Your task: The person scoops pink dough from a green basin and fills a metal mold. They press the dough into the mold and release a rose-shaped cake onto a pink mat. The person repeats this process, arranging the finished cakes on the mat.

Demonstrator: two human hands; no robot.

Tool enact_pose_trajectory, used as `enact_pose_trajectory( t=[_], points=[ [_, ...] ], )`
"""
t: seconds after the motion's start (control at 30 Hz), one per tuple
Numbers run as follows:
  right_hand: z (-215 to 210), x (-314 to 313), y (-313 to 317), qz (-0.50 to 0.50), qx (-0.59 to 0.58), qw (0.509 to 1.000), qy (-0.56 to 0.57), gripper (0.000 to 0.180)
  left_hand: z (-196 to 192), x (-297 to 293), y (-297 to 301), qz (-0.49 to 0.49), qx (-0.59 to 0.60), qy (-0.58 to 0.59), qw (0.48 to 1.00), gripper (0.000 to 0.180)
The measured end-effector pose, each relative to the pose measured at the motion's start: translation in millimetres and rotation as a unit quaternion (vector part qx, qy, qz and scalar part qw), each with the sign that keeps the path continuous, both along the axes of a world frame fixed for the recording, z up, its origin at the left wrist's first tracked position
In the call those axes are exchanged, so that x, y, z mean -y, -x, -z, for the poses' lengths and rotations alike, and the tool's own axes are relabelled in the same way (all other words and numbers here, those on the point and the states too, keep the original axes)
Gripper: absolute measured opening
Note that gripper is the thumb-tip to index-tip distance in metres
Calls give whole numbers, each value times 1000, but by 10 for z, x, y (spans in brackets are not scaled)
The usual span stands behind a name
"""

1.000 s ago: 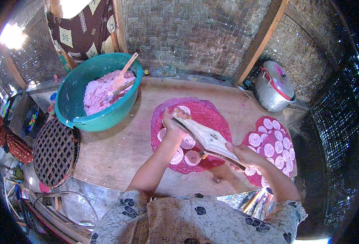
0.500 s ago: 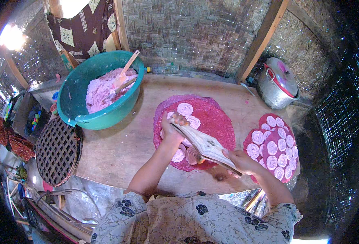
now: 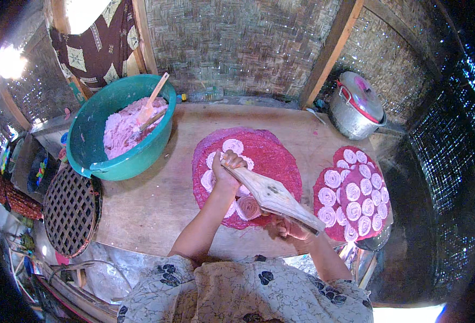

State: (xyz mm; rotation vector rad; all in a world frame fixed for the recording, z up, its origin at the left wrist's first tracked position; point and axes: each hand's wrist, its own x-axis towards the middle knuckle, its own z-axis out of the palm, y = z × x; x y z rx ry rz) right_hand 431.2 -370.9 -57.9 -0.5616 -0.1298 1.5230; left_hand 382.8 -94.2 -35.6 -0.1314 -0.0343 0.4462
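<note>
Your hand tool (image 3: pixel 272 192) is bare wood, matt and worn. Before you, the red mat (image 3: pixel 278 156) looks rough and fibrous; the tub (image 3: pixel 132 166), smooth plastic; the pot (image 3: pixel 350 121), shiny metal; the tabletop (image 3: pixel 140 215), wood.

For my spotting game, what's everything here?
Table: one, tan, centre
Mats: at least two, red, middle, right
Swirls: many, mostly pink, on mats
Basin: one, green, back left
Mixture: one, pink, in basin
Sticks: two, peach, brown, in mixture
Bottle: one, clear, back
Pot: one, silver, right
Utensil: one, pale, by pot
Tray: one, brown, left
Cloth: one, brown, upper left
Walls: several, brown, behind
Wooden tool: one, pale, centre
Clutter: unclear, mixed, left
Shirt: one, pale, bottom
Left grip: one, holding tool
Right grip: one, under tool
</note>
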Motion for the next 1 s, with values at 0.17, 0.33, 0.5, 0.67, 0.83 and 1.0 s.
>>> enact_pose_trajectory(
  t=[0.17, 0.33, 0.5, 0.67, 0.83, 1.0],
  points=[
    [219, -27, -23, -30, 84, 994, -58, 60, -82, 9, 4, -4, 20, 16, 1000, 35],
    [177, -96, -85, -40, 87, 993, -69, 60, -341, -64, 13, -2, 83, 12, 997, 38],
    [88, -279, -117, -52, 66, 992, -91, 59, -676, -254, 144, -30, 169, -93, 981, 32],
    [-35, -461, -77, -75, 34, 991, -108, 59, -862, -357, 375, -52, 192, -138, 970, 38],
    [-240, -635, 5, -97, 13, 989, -112, 59, -987, -418, 519, -54, 193, -160, 967, 41],
    [-882, -320, -81, -28, 234, 972, -16, 59, -1462, -504, 700, -82, 150, -246, 954, 46]
  ],
)
